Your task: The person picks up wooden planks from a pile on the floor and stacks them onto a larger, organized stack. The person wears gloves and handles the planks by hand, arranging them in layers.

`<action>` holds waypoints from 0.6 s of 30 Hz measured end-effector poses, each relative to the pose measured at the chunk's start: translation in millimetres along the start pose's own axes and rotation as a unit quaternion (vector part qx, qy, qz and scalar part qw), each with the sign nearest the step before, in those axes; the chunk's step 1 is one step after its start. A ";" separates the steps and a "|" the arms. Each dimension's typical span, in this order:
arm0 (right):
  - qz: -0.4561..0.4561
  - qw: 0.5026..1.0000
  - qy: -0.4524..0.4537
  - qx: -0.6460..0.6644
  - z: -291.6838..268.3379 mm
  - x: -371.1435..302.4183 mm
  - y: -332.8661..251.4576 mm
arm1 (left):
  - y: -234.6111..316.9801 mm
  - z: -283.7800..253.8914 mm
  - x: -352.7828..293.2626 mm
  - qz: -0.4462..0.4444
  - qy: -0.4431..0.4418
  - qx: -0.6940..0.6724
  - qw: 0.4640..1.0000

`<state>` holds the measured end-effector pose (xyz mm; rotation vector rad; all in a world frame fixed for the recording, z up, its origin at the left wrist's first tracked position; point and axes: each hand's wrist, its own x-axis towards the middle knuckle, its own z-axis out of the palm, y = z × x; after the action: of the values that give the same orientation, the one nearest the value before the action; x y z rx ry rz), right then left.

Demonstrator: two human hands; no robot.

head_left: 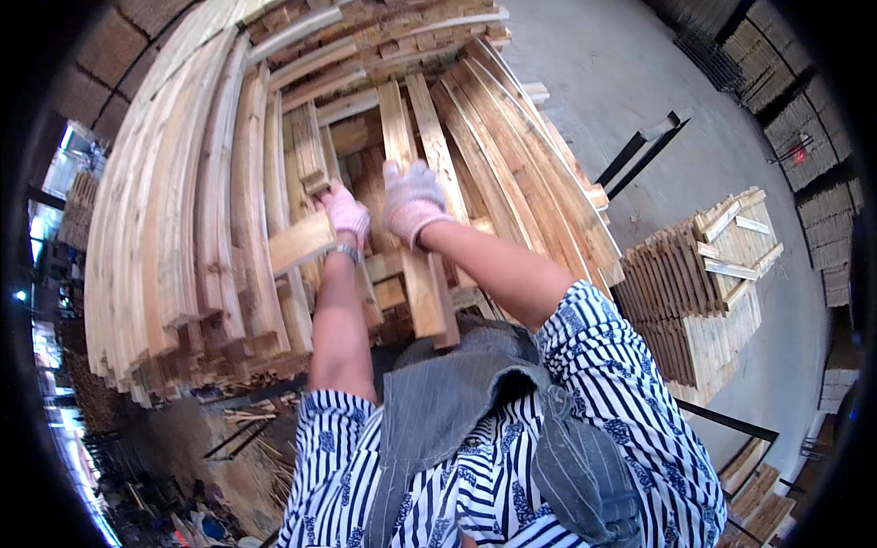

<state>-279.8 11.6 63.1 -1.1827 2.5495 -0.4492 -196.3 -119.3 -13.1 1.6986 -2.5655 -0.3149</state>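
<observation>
Pale wood fills the space before my two gloved hands, clock directions being those of the whole view. Between 10 and 11 o'clock, my left hand (345, 215) touches the near end of a short plank (309, 146); its fingers are partly hidden, so I cannot tell how tightly that grip closes. Toward 12, my right hand (416, 196) lies over one long plank (396, 119), the glove covering its middle; I cannot tell whether this grip wraps around it. One second long plank (437, 137) runs just beside, toward 12. One short board (301, 245) sits by my left wrist. These lie in a trough-like gap between two banks of boards: the left bank (174, 210) at 9 to 10, the right bank (525, 155) at 1, both too overlapped to count. At 3 stands one stack of slatted panels (694, 292), its layers blurred.
</observation>
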 end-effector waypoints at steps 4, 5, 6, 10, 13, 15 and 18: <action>0.068 0.995 0.068 -0.002 47.3 49.7 14.0 | 46.2 -53.0 -105.9 0.142 0.034 -0.389 0.910; 0.051 0.997 0.049 0.023 35.6 48.5 14.4 | 37.6 -49.0 -124.4 0.255 0.090 -0.378 0.886; 0.028 0.999 0.030 0.025 13.1 36.1 8.4 | 22.0 -55.8 -141.7 0.337 0.137 -0.302 0.881; 0.066 0.990 0.046 0.114 9.1 11.8 22.9 | -28.6 -44.4 -186.2 0.447 0.173 -0.159 0.863; 0.038 0.994 0.050 0.087 24.3 -12.3 21.0 | -68.6 -31.2 -189.2 0.442 0.155 -0.085 0.879; 0.036 0.988 0.144 0.035 51.5 -7.2 22.0 | -75.5 -25.6 -191.7 0.451 0.189 -0.139 0.861; 0.056 0.987 0.102 0.107 42.7 20.4 7.7 | -84.5 -22.9 -191.8 0.438 0.220 -0.230 0.841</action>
<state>-281.1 -6.1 18.5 -0.9542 2.6381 -0.8305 -40.4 21.2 6.5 0.2959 -2.3268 -0.3712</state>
